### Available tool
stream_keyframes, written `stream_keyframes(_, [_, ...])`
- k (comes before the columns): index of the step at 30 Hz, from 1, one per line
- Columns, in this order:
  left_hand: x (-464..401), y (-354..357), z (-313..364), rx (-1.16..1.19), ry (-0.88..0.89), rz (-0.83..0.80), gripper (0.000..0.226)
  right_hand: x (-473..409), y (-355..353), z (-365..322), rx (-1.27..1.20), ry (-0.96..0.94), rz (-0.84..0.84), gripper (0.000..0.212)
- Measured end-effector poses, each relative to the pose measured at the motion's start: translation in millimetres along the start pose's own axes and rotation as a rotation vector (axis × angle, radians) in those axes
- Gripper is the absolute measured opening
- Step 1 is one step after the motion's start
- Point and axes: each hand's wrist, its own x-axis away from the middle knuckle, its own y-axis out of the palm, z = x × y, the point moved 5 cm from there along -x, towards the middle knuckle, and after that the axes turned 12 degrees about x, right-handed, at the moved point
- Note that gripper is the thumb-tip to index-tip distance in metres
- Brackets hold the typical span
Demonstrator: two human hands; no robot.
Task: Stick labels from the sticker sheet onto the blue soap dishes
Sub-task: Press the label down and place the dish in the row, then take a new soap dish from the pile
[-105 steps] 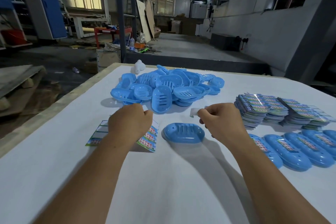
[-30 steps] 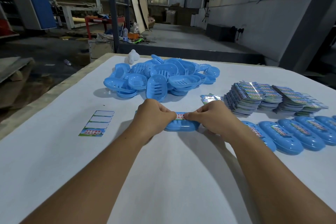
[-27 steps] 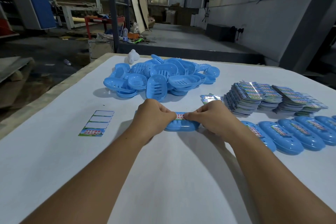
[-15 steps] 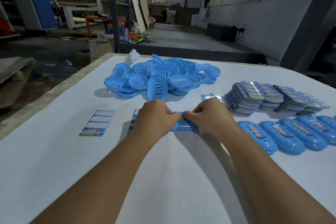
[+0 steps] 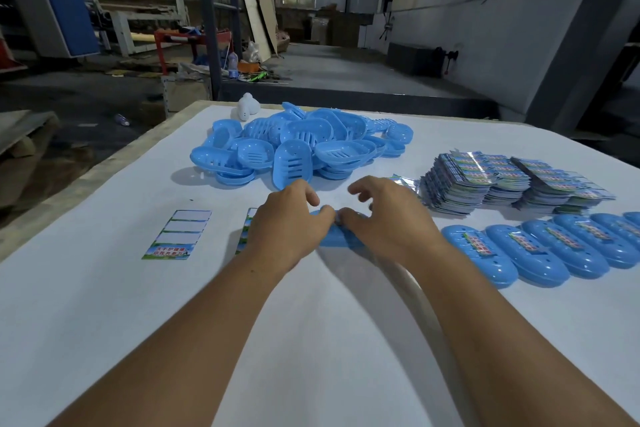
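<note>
A blue soap dish [image 5: 335,240] lies upside down on the white table [image 5: 311,340], mostly covered by my hands. My left hand [image 5: 289,220] and my right hand [image 5: 386,218] meet over it, thumbs pressing down on its top where they touch. The other fingers are lifted and loosely bent, off the dish. The label is hidden under my thumbs. A sticker sheet [image 5: 177,234] with three blank slots and one label lies to the left. A second sheet [image 5: 246,229] peeks out beside my left wrist.
A pile of unlabelled blue soap dishes [image 5: 298,146] sits beyond my hands. Stacks of sticker sheets [image 5: 502,180] stand at the right, with a row of labelled dishes [image 5: 526,246] in front of them. A small white object [image 5: 248,106] stands at the table's far edge.
My hands gripped the dish's ends half a second ago; now the fingers have lifted and spread, and only the thumbs stay on the dish. The label is no longer visible.
</note>
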Motion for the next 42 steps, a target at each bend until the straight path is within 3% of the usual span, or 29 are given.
stream_keyframes(2, [-0.6, -1.5, 0.3, 0.026, -0.003, 0.011, 0.015, 7.8, 1.2, -7.9, -0.106, -0.107, -0.071, 0.052])
stream_keyframes(6, [-0.9, -5.1, -1.7, 0.047, -0.01, 0.032, 0.015, 21.3, 2.7, -15.9, -0.032, -0.186, -0.166, 0.054])
stream_keyframes(11, [1.5, -6.0, -7.2, 0.036, -0.064, -0.014, 0.023, 41.8, -13.0, 7.5, 0.216, 0.044, -0.057, 0.049])
stream_keyframes(16, [3.8, -5.6, -5.5, 0.031, -0.052, -0.061, 0.019, 63.9, -27.3, 38.0, 0.298, 0.268, 0.014, 0.043])
stream_keyframes(32, [5.7, -7.8, -3.6, 0.053, -0.023, -0.065, 0.02, 71.4, -45.9, 84.2, 0.386, 0.4, 0.123, 0.037])
stream_keyframes(36, [5.6, -8.2, -4.6, 0.066, -0.019, -0.056, 0.02, 58.7, -41.9, 71.3, 0.3, 0.327, 0.13, 0.036])
stream_keyframes(42, [4.6, -10.1, -5.7, 0.219, 0.018, -0.057, 0.013, 24.4, -26.7, 18.6, 0.143, 0.048, 0.168, 0.025])
